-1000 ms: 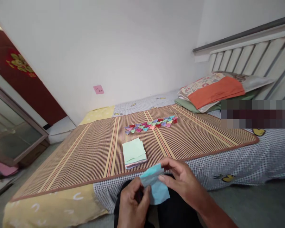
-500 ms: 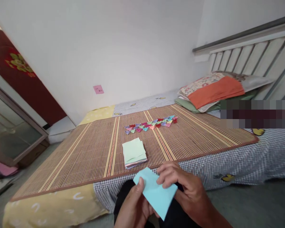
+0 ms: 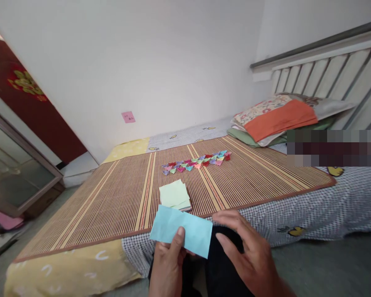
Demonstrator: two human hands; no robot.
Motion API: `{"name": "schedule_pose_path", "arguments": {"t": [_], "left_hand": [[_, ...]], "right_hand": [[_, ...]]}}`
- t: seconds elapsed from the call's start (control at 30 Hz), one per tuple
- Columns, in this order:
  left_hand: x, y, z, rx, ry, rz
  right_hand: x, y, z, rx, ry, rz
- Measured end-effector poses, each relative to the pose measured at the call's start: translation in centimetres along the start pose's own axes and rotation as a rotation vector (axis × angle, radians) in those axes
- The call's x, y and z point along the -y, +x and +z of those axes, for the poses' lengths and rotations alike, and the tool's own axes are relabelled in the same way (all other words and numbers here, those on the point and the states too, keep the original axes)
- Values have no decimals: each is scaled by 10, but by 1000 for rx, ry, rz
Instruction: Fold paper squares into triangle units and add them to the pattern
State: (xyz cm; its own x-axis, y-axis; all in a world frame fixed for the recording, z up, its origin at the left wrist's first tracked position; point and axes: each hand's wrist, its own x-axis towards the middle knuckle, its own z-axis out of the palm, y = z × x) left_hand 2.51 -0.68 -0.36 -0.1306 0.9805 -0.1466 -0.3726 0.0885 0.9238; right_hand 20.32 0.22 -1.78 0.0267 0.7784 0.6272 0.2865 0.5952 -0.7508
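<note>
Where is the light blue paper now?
Low in the centre of the head view: the left hand holds the light blue paper, just below the paper stack on the mat.

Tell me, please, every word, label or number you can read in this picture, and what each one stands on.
No text here can be read.
The pink note on the wall: a few dark marks, too small to read.
The blue paper in the left hand: blank on the side shown.
The stack of paper on the mat: top sheet blank.
The red panel: a flower pattern, no letters.
</note>
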Motion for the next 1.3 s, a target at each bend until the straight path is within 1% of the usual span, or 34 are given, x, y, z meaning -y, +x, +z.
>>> {"name": "schedule_pose_path", "arguments": {"t": [0.1,0.17,0.3,0.43,0.47,0.6,0.67,0.73,0.8,0.87,0.93,1.0,1.03,1.1,1.2,1.3], "left_hand": [[3,0,0,8,39,37],[5,-1,-1,40,41,39],[11,-2,-4,92,141,9],[12,-1,-5,47,207,78],[12,-1,-5,51,206,83],[11,-1,-4,117,138,16],[10,-1,-3,105,97,-4],[8,-1,-3,77,77,-4],[4,-1,-3,51,62,-3],[0,0,-3,30,48,-3],[-3,0,-3,34,31,-10],[-2,1,-2,55,6,-26],[-1,0,-2,67,-11,-36],[2,0,-2,87,-40,-54],[7,-2,-2,115,-55,-64],[10,-4,-2,109,-24,-46]], "right_hand": [[0,-1,9,121,178,297],[-1,-1,14,182,226,384],[-6,-3,16,126,186,409],[-5,-3,14,141,169,410],[-4,-3,13,149,180,413],[0,0,9,157,180,384],[1,1,6,175,157,353],[-1,1,2,148,117,291],[-4,1,-3,81,15,148],[-7,0,-6,48,-141,-63],[-9,-1,-6,82,-288,-258],[-9,-2,-3,113,-358,-369],[-8,-2,-2,114,-359,-386],[-6,-1,3,86,-314,-355],[-1,1,7,27,-218,-205],[2,4,11,31,-125,-30]]}}
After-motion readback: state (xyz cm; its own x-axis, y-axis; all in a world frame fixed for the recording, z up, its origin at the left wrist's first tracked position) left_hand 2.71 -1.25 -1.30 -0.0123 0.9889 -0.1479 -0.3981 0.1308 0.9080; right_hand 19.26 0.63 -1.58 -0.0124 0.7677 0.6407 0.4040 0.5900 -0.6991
